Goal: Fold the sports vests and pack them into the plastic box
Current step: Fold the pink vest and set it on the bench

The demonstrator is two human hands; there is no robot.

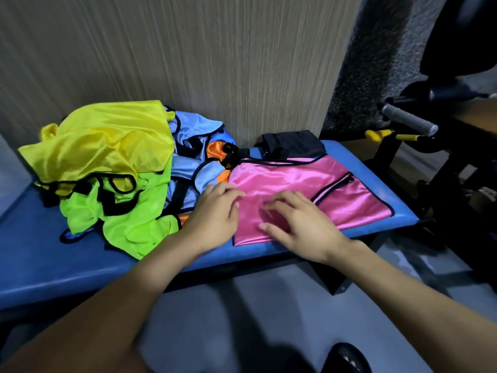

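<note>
While no writing is legible, I press both hands, left grip and right grip flat-fingered and holding nothing, on one pink vest on the counter.

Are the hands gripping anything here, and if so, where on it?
Nothing is gripped. The left hand and right hand lie spread on the near left part of the pink vest, flat on the blue bench.
</note>
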